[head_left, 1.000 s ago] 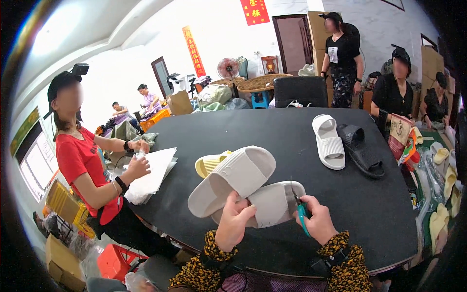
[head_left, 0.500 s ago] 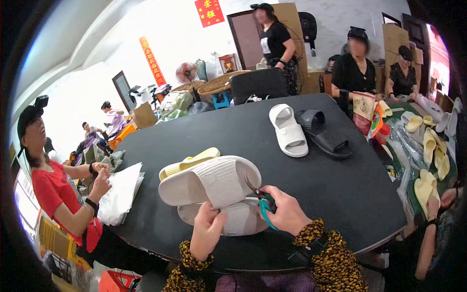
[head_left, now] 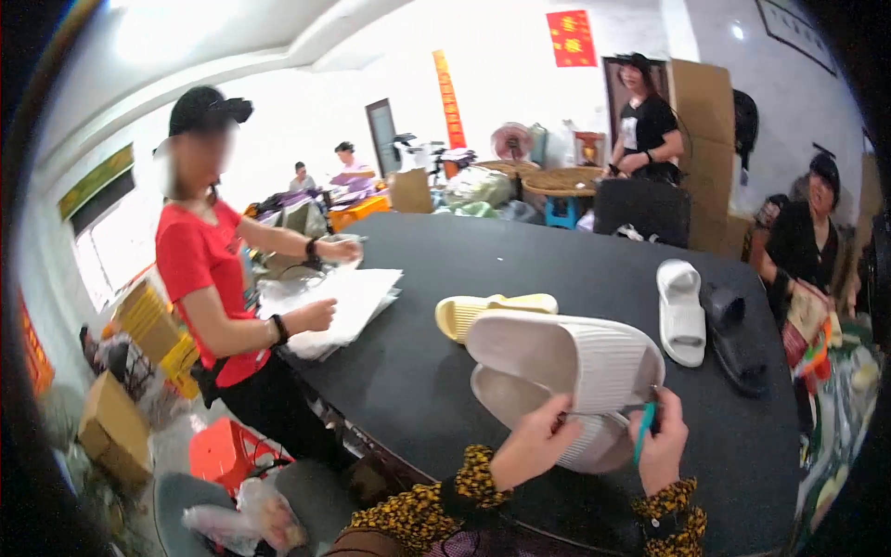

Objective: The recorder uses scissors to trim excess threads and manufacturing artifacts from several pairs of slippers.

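Left hand (head_left: 531, 444) pinching a pair of white slippers (head_left: 566, 362) over the black worktop (head_left: 418, 371); right hand (head_left: 661, 441) closed around teal snips (head_left: 642, 429).

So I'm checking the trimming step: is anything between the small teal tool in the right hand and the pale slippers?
Nothing visible. The right hand holds the teal tool right against the pale slippers, which the left hand grips from below.

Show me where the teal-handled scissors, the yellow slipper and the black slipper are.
teal-handled scissors (head_left: 642, 429), head view, on the teal handle in the right hand.
yellow slipper (head_left: 492, 310), head view, on its sole's side edge.
black slipper (head_left: 733, 342), head view, on its footbed.
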### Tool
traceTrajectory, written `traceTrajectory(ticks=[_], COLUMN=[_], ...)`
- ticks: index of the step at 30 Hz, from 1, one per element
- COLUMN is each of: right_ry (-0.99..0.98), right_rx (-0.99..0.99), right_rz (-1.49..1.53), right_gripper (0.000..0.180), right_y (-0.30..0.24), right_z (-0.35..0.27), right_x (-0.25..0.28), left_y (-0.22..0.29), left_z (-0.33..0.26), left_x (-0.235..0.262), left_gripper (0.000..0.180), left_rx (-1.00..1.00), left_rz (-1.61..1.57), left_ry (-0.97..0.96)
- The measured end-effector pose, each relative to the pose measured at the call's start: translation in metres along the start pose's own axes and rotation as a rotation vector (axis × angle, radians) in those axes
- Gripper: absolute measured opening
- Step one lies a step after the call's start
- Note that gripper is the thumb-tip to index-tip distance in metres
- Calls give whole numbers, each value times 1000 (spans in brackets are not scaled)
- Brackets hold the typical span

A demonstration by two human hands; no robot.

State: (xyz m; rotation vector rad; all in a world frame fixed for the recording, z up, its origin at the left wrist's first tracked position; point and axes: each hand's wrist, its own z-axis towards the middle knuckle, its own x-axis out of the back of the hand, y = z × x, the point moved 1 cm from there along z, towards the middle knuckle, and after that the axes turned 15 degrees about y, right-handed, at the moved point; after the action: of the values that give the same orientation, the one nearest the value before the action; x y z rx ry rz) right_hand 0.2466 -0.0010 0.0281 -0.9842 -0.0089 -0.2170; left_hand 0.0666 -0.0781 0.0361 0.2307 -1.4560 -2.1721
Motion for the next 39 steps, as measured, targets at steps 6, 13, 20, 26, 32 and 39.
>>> traceTrajectory(ticks=[6,13,20,26,32,39], right_ry=[126,129,273,357,490,468], right_rx=[-1,-302,-185,-180,-182,-292], right_rz=[-19,347,411,510,525,390], right_gripper=[46,50,44,42,47,40], right_y=[19,26,45,68,76,94], right_z=[1,2,12,34,51,66], right_x=[-6,-14,-10,24,61,80], left_y=[-12,-9,-8,7,11,-16], left_z=[6,-5,-8,3,7,-8], left_x=[5,4,5,9,13,26], left_gripper=[25,30,28,37,36,24], left_rx=[-1,-74,-147,-348,-798,-899], left_rz=[-107,-1,140,401,737,535], left_ry=[7,-29,-240,-515,-680,-628])
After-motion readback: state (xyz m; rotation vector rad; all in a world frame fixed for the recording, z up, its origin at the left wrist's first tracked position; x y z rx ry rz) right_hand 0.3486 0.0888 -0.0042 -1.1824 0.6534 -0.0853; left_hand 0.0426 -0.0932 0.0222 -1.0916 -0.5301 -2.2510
